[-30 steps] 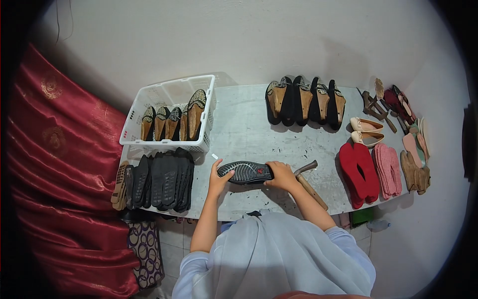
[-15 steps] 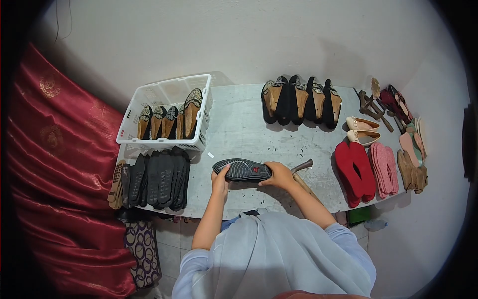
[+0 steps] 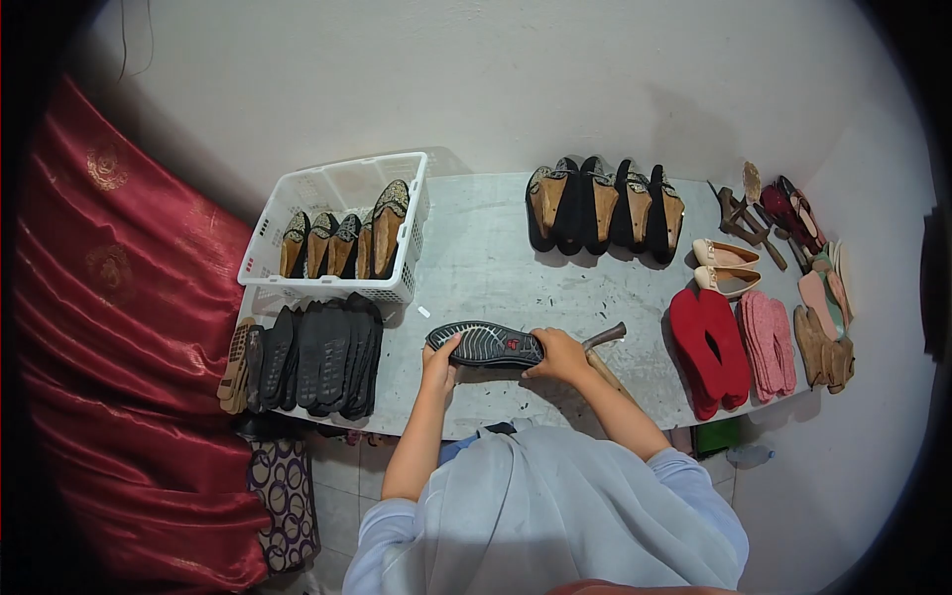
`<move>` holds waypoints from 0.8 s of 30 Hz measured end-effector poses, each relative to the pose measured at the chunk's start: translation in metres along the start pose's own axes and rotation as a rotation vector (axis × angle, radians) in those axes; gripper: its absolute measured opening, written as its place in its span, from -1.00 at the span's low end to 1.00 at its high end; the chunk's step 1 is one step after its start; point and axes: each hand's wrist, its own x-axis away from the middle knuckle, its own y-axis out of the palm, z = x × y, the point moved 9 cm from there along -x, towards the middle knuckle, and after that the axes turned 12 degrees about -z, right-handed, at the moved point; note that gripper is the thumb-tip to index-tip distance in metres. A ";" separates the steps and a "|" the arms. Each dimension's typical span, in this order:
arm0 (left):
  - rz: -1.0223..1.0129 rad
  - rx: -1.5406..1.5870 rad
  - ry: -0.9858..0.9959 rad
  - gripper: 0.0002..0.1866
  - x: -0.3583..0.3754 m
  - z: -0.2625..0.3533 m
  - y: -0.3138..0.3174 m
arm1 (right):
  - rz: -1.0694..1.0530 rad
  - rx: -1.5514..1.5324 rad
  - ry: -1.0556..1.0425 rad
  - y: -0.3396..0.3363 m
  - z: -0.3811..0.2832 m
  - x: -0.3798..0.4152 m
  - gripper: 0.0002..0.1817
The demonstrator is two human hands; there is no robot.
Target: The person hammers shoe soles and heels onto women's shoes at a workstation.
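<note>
A black shoe sole (image 3: 486,345) is held level above the table, its grooved tread and small red mark facing me. My left hand (image 3: 439,365) grips one end, thumb on the tread. At the other end, my right hand (image 3: 557,355) is closed round the edge. Whether a shoe upper is attached underneath is hidden. A hammer (image 3: 607,335) lies just right of my right hand, its wooden handle partly behind my forearm.
A white basket (image 3: 342,285) of shoes on wooden lasts stands back left, with black soles (image 3: 322,357) before it. More lasted shoes (image 3: 603,210) line the back. Red insoles (image 3: 709,352), pink insoles (image 3: 767,342) and cream flats (image 3: 726,268) lie right. A red curtain (image 3: 129,347) hangs left.
The sole has tilted slightly in my hands, so its tread faces me more and catches more light. Both hands keep their hold. The whole view has shifted a little.
</note>
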 end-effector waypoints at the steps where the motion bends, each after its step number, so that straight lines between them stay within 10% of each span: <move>1: -0.001 0.003 -0.005 -0.79 0.002 0.001 0.001 | 0.011 -0.005 -0.004 0.000 0.000 0.001 -0.14; 8: -0.048 -0.009 -0.018 -0.81 0.005 0.003 0.004 | 0.206 -0.033 -0.205 -0.007 -0.011 0.008 -0.18; 12: -0.038 -0.012 -0.002 -0.81 -0.001 0.000 0.000 | 0.452 -0.538 -0.046 0.000 0.046 -0.001 -0.45; 24: 0.020 -0.024 0.007 -0.54 0.014 -0.007 -0.011 | 0.344 -0.542 0.041 0.009 0.039 0.010 -0.63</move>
